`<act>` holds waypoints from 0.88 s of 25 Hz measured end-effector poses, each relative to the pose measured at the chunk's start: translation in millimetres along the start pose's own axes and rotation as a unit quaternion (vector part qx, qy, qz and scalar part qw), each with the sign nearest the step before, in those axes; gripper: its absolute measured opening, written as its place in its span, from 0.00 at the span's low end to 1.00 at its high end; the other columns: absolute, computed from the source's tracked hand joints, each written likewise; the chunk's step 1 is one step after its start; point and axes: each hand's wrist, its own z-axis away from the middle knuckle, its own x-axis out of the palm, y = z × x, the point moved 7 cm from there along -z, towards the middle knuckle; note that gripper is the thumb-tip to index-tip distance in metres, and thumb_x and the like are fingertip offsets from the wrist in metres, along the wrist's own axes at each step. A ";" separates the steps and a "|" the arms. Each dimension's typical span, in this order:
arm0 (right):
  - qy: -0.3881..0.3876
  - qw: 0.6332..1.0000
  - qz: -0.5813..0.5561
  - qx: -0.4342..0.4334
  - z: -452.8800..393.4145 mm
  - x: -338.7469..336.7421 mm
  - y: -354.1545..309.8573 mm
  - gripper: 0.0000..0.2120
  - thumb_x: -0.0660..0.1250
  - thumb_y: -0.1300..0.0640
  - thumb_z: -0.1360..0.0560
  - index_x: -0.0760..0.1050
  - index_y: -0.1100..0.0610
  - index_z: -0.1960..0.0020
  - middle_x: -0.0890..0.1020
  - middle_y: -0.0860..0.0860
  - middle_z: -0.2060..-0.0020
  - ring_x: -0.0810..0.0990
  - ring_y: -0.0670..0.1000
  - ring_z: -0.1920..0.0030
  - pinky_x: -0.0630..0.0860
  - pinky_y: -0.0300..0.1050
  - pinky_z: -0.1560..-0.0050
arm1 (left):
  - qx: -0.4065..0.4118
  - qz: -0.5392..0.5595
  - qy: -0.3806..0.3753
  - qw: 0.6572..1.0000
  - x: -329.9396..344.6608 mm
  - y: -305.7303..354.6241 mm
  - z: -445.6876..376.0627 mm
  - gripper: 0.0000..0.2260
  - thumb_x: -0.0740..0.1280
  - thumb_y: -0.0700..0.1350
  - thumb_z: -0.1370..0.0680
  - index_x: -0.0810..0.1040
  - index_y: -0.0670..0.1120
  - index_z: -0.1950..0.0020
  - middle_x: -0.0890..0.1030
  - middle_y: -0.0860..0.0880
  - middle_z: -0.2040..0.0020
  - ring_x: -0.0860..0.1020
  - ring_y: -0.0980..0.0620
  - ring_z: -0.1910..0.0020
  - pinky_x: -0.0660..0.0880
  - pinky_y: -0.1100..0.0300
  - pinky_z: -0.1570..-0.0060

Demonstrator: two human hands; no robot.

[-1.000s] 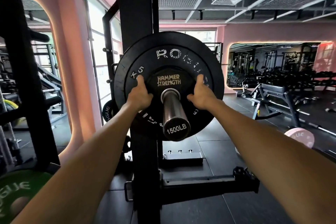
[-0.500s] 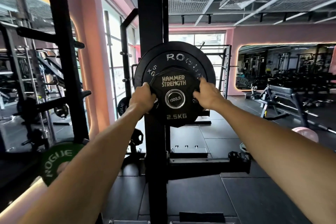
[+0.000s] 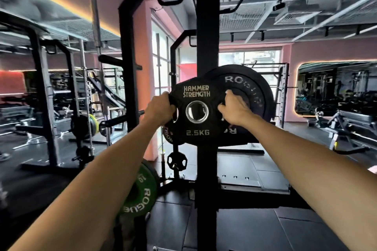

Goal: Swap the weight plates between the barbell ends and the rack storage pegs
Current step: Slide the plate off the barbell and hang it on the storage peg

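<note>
A small black 2.5 kg plate (image 3: 196,126) marked HAMMER STRENGTH hangs free in the air in front of the black rack upright (image 3: 206,47); its centre hole is empty. My left hand (image 3: 160,109) grips its left edge and my right hand (image 3: 234,109) grips its right edge. Behind it to the right, a larger black ROGUE plate (image 3: 257,91) stays on the barbell; the bar's end is hidden by the small plate and my right hand.
A green ROGUE plate (image 3: 142,193) sits low on the rack at lower left. A small black plate (image 3: 177,161) hangs on a low peg. Empty storage pegs (image 3: 120,121) stick out left of the upright. Benches and racks fill the right and left background.
The 2.5 kg plate has slid off the barbell sleeve and moved left, away from the ROGUE plate. Both hands still hold it. The view has swung left and back.
</note>
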 end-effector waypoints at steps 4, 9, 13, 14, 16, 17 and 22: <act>-0.018 0.999 -0.011 -0.024 17.0 40.5 -76.6 0.15 0.61 0.56 0.22 0.66 0.63 0.39 0.77 0.64 0.43 0.77 0.64 0.44 0.71 0.50 0.53 | -0.002 -0.021 -0.001 1.000 -53.3 -72.3 21.2 0.13 0.65 0.43 0.24 0.73 0.40 0.42 0.80 0.35 0.46 0.77 0.33 0.46 0.73 0.47 0.51; -0.023 0.998 -0.014 -0.049 40.1 92.0 -197.2 0.13 0.60 0.56 0.22 0.66 0.62 0.42 0.77 0.63 0.46 0.77 0.63 0.46 0.69 0.48 0.55 | -0.003 -0.034 0.004 0.999 -134.4 -177.6 43.7 0.12 0.65 0.41 0.25 0.74 0.39 0.43 0.80 0.36 0.47 0.78 0.35 0.46 0.73 0.49 0.52; -0.032 0.997 -0.020 -0.070 50.3 130.0 -273.2 0.12 0.60 0.54 0.21 0.66 0.62 0.44 0.75 0.59 0.51 0.75 0.59 0.53 0.72 0.50 0.55 | -0.019 -0.040 0.002 0.999 -183.8 -250.5 48.4 0.12 0.64 0.42 0.25 0.74 0.40 0.43 0.81 0.38 0.50 0.79 0.37 0.50 0.74 0.50 0.55; -0.035 0.997 -0.023 -0.071 50.7 139.8 -288.9 0.12 0.60 0.54 0.21 0.66 0.62 0.44 0.74 0.58 0.52 0.75 0.59 0.53 0.73 0.51 0.54 | -0.018 -0.041 0.002 0.999 -192.7 -266.7 48.4 0.12 0.64 0.42 0.25 0.75 0.41 0.43 0.81 0.39 0.51 0.79 0.38 0.51 0.74 0.50 0.56; -0.045 0.996 -0.028 -0.078 49.3 158.5 -319.1 0.12 0.60 0.55 0.21 0.66 0.62 0.43 0.73 0.56 0.54 0.75 0.58 0.53 0.75 0.53 0.52 | -0.024 -0.039 0.004 0.999 -206.0 -298.8 47.1 0.12 0.64 0.42 0.25 0.75 0.42 0.43 0.81 0.41 0.52 0.79 0.39 0.54 0.74 0.51 0.57; -0.051 0.995 -0.032 -0.081 47.0 168.5 -332.2 0.12 0.60 0.54 0.21 0.66 0.62 0.43 0.74 0.56 0.54 0.76 0.58 0.54 0.76 0.54 0.52 | -0.031 -0.039 0.006 0.999 -210.8 -314.3 45.9 0.12 0.64 0.42 0.25 0.75 0.42 0.43 0.81 0.41 0.52 0.78 0.39 0.54 0.74 0.51 0.58; -0.063 0.993 -0.046 -0.089 18.8 217.7 -373.0 0.10 0.60 0.55 0.21 0.65 0.60 0.45 0.74 0.55 0.55 0.75 0.57 0.55 0.73 0.50 0.57 | -0.031 -0.045 0.018 0.998 -215.9 -376.9 16.6 0.12 0.65 0.43 0.25 0.75 0.40 0.43 0.81 0.39 0.51 0.79 0.37 0.51 0.77 0.47 0.53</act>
